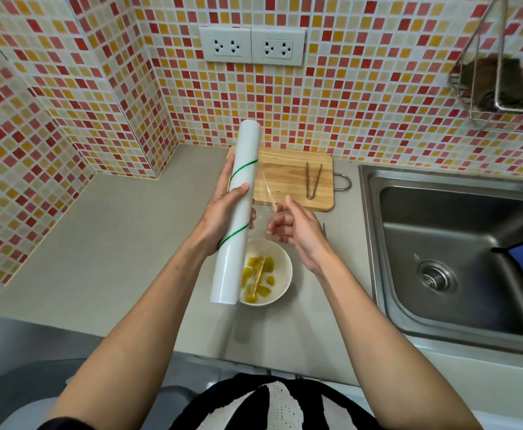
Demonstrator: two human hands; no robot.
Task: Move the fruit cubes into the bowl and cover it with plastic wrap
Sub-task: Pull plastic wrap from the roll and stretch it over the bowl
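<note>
A white bowl (280,276) on the grey counter holds several yellow fruit cubes (264,266). My left hand (223,212) grips a long white roll of plastic wrap (241,193) with green stripes, held upright and tilted above the bowl's left side. A clear sheet of wrap (264,187) trails from the roll to the right. My right hand (297,231) pinches the edge of that sheet just above and behind the bowl. The roll hides the bowl's left rim.
A wooden cutting board (291,178) with metal tongs (313,181) lies behind the bowl by the tiled wall. A steel sink (458,252) is on the right, with a blue item at its edge. Wall sockets (252,46) sit above. A wire rack (499,85) hangs top right.
</note>
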